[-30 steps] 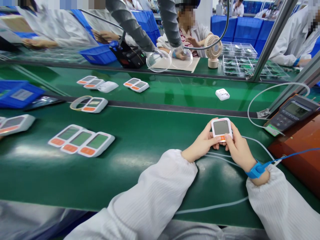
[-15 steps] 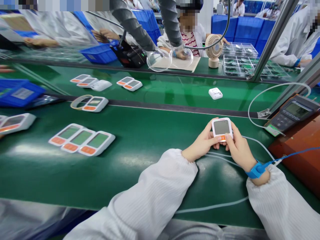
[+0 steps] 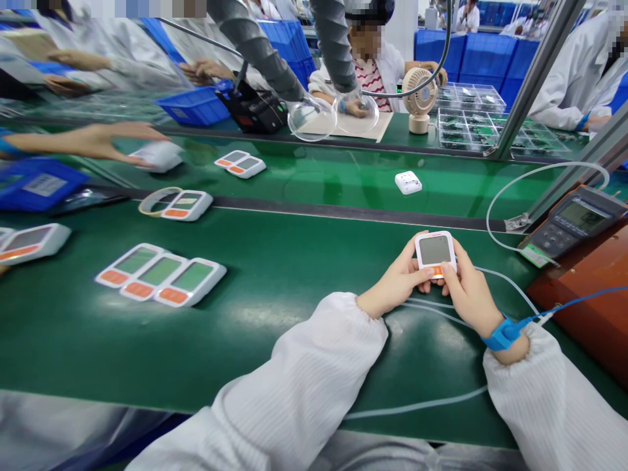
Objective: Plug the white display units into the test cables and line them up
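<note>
A small white monitor [image 3: 435,250] with a grey screen and orange buttons is held upright, screen facing me. My left hand [image 3: 400,278] closes around its left side, thumb at the orange buttons. On its right side is my right hand [image 3: 468,288], also closed, with its thumb on the lower front. The fingers behind the monitor are mostly hidden. A blue wrist strap [image 3: 504,332] with a blue cord circles my right wrist. Three similar monitors [image 3: 161,275] lie side by side on the green bench [image 3: 275,261] to the left.
A handheld meter [image 3: 581,219] with a pale tube leans on an orange-brown box [image 3: 589,294] at right. Beyond the bench, a green belt [image 3: 324,176] carries a white unit [image 3: 408,182] and two monitors [image 3: 240,164]. A co-worker's hand [image 3: 93,140] reaches in beside a blue bin [image 3: 39,183].
The units on the belt have shifted left. A co-worker's hand has come in from the left onto white units there. My hands and the monitor in them look unchanged.
</note>
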`<state>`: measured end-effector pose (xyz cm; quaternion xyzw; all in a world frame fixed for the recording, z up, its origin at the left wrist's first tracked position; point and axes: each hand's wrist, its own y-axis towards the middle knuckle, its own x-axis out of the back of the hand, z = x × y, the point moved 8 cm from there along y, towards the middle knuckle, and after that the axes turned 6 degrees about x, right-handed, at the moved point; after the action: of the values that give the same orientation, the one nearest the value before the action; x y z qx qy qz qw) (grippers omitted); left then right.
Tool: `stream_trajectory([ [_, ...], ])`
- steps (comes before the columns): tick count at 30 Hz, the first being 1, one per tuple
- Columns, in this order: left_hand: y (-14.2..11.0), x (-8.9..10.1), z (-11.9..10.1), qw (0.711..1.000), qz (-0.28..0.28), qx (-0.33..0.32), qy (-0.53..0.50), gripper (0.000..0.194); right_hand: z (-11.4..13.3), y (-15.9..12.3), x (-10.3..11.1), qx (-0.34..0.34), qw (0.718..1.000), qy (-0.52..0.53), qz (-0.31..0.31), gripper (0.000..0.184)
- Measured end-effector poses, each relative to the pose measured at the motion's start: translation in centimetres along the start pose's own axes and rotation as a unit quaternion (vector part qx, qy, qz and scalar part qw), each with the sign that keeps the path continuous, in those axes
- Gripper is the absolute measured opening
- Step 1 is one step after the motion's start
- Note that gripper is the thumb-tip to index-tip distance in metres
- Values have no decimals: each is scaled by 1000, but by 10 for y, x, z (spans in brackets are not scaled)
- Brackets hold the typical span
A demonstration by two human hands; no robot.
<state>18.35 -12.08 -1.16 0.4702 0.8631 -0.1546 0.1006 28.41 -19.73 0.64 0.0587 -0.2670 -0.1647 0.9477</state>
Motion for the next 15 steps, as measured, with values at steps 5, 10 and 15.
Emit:
stream_trajectory([
  [5, 0, -1, 0, 1000, 1, 0, -4, 103, 0, 1, 0, 6, 1000, -6, 6, 64],
  [10, 0, -1, 0, 1000, 4, -5, -6, 104, 1, 1, 1, 12, 1000, 3, 4, 63],
  [15, 0, -3, 1, 1000, 20, -6, 3, 102, 3, 0, 4, 26, 999, -32, -3, 62],
])
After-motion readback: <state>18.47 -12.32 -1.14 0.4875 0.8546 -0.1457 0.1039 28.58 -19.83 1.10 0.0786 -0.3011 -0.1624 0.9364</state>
